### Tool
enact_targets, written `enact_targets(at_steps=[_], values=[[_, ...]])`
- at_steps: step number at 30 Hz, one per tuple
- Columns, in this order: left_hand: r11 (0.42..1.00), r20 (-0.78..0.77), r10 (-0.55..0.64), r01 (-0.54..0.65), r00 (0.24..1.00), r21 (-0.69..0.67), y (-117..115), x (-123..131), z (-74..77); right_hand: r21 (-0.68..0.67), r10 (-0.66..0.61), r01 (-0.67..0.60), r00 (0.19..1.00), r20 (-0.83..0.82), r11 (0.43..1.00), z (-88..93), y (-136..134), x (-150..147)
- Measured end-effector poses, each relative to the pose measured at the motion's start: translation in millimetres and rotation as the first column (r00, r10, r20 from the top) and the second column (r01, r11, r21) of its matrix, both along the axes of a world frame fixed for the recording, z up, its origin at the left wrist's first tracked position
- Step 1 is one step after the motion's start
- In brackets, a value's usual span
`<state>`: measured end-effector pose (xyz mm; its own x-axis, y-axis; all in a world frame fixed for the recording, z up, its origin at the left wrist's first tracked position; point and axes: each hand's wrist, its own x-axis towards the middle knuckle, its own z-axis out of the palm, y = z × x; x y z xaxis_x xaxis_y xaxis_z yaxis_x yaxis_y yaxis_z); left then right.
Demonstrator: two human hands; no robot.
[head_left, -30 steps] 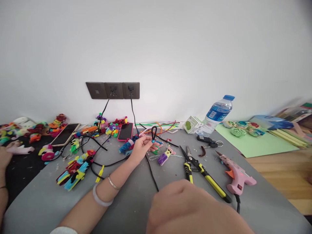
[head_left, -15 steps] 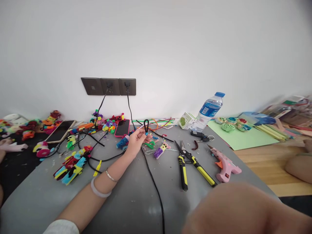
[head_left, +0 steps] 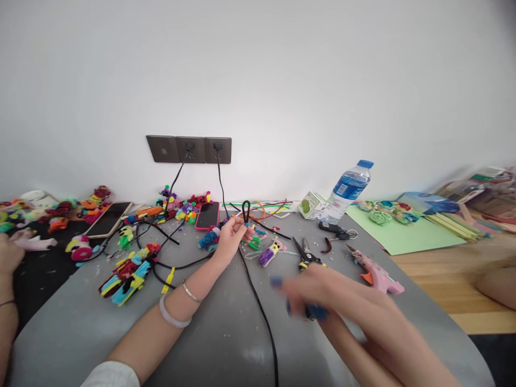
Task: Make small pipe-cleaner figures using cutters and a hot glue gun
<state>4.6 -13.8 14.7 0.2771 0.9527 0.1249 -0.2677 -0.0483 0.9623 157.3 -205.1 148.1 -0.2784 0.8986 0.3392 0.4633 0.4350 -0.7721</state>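
Observation:
My left hand (head_left: 234, 236) is closed, pinching a black pipe cleaner (head_left: 246, 210) bent into a narrow upright loop. Blurred by motion, my right hand (head_left: 322, 293) hovers over the yellow-and-black shears (head_left: 306, 255) and hides their handles; I cannot make out whether it touches them. A small purple-and-yellow pipe cleaner figure (head_left: 271, 252) lies between the hands. Green bent pipe cleaners (head_left: 253, 243) are just below the left fingertips. To the right of the shears rests a pink glue gun (head_left: 379, 273).
A tilted water bottle (head_left: 350, 188), a small green-and-white box (head_left: 310, 205) and keys (head_left: 342, 233) are at the back. Black cables (head_left: 258, 301) cross the table. Pipe cleaner figures (head_left: 131, 274) and phones (head_left: 207, 216) lie left. Another person's arm (head_left: 8, 290) shows at far left.
My right hand has come from the lower right corner up and left over the shears. My left hand still holds the black loop. The whole view has shifted slightly.

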Motion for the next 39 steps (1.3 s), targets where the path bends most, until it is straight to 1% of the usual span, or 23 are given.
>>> enact_targets(at_steps=[1,2,3,4,6,7,9,11,13,15,17,19,22,24,27,29,31,32,33,34,36,38,39], values=[[1.000,-0.019,-0.005,0.005,1.000,0.010,-0.5,0.4,0.4,0.002,-0.158,0.159,0.977,0.141,0.987,-15.1,4.6,9.2],[1.000,-0.039,-0.011,0.012,0.999,0.022,-1.1,0.8,0.8,0.003,-0.303,0.314,0.913,0.275,0.949,-33.6,9.2,18.8],[0.999,-0.058,-0.016,0.018,0.998,0.036,-1.7,1.2,1.1,0.008,-0.423,0.456,0.819,0.387,0.890,-54.3,13.3,27.9],[0.998,-0.076,-0.021,0.025,0.997,0.051,-2.2,1.6,1.4,0.012,-0.511,0.580,0.709,0.486,0.815,-75.7,16.5,35.5],[0.996,-0.101,-0.034,0.042,0.994,0.076,-3.1,2.0,1.5,0.040,-0.601,0.751,0.495,0.627,0.660,-114.5,19.9,44.4],[0.995,-0.112,-0.043,0.052,0.993,0.084,-3.3,2.0,1.5,0.051,-0.600,0.783,0.430,0.675,0.619,-129.5,20.1,45.7],[0.993,-0.134,-0.061,0.074,0.989,0.095,-3.7,1.6,1.4,0.096,-0.600,0.804,0.352,0.719,0.587,-147.6,19.1,43.8],[0.991,-0.165,-0.075,0.091,0.984,0.097,-4.1,1.0,1.7,0.119,-0.597,0.799,0.333,0.729,0.590,-151.3,18.7,41.1],[0.990,-0.200,-0.077,0.099,0.977,0.099,-4.6,0.5,2.6,0.113,-0.595,0.791,0.349,0.724,0.601,-146.1,20.4,41.8],[0.989,-0.228,-0.075,0.101,0.971,0.106,-5.3,0.5,3.5,0.086,-0.605,0.801,0.372,0.704,0.592,-137.6,23.4,47.6],[0.987,-0.239,-0.077,0.108,0.968,0.120,-6.1,0.9,4.0,0.048,-0.639,0.819,0.408,0.652,0.572,-128.7,24.9,57.1],[0.984,-0.245,-0.083,0.118,0.966,0.133,-6.9,1.4,3.8,0.006,-0.687,0.816,0.484,0.542,0.579,-119.1,22.7,67.6],[0.982,-0.256,-0.086,0.125,0.963,0.142,-7.5,2.0,2.6,-0.067,-0.755,0.785,0.613,0.235,0.616,-101.0,12.8,79.3],[0.983,-0.265,-0.083,0.123,0.961,0.139,-7.5,2.2,1.7,-0.153,-0.776,0.765,0.631,-0.019,0.626,-87.0,5.8,82.7],[0.982,-0.300,-0.078,0.126,0.951,0.143,-7.2,2.4,0.5,-0.291,-0.724,0.664,0.611,-0.319,0.689,-68.0,1.0,83.0],[0.976,-0.343,-0.073,0.137,0.936,0.167,-7.6,2.4,0.3,-0.325,-0.648,0.561,0.645,-0.406,0.762,-60.2,2.2,81.5],[0.966,-0.390,-0.062,0.153,0.919,0.207,-8.8,2.3,0.5,-0.339,-0.526,0.408,0.727,-0.442,0.848,-57.9,5.4,77.9],[0.960,-0.411,-0.055,0.160,0.910,0.228,-9.8,2.3,0.8,-0.362,-0.464,0.316,0.753,-0.467,0.877,-58.8,7.3,74.9],[0.954,-0.428,-0.050,0.170,0.902,0.248,-10.9,2.2,1.2,-0.399,-0.414,0.221,0.759,-0.503,0.890,-61.0,9.1,70.7],[0.947,-0.441,-0.045,0.178,0.896,0.266,-12.1,2.2,1.5,-0.450,-0.385,0.124,0.740,-0.552,0.884,-64.4,10.7,65.3],[0.936,-0.454,-0.051,0.200,0.890,0.289,-14.3,2.2,2.1,-0.532,-0.363,-0.068,0.657,-0.661,0.844,-73.5,13.8,52.1],[0.930,-0.451,-0.068,0.220,0.890,0.295,-15.7,2.3,2.6,-0.571,-0.347,-0.245,0.590,-0.729,0.783,-84.0,16.8,38.0],[0.929,-0.450,-0.073,0.225,0.890,0.295,-16.1,2.4,2.9,-0.587,-0.341,-0.322,0.573,-0.745,0.743,-89.0,18.4,31.8]])
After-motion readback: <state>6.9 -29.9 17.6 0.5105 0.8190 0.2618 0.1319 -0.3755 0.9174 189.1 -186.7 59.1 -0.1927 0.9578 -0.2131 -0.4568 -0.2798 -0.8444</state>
